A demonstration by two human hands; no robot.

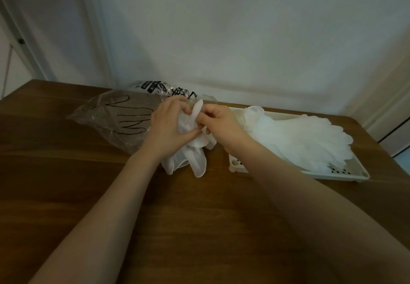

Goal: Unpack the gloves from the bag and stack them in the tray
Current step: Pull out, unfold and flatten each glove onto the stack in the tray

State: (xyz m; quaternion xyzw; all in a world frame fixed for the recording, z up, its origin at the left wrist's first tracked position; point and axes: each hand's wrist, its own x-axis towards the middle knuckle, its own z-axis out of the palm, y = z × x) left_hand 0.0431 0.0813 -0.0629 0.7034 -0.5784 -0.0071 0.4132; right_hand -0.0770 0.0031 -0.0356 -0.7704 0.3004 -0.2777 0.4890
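Currently the brown wooden table [88,195] carries all task items, the person's bare forearms reaching over its near edge. To the right, the shallow cream plastic tray [357,176] already holds a spread stack of translucent white disposable gloves [306,137], so part of the work is done. To the left, the crumpled clear plastic bag [115,117], printed with a black hand outline, lies flat and looks nearly emptied, though its contents cannot be confirmed. Between bag and tray, a small bunch of white gloves [193,150] is off the stack: the left hand [170,126] grips it while the right hand [221,124] pinches one glove finger, apparently separating it for stacking
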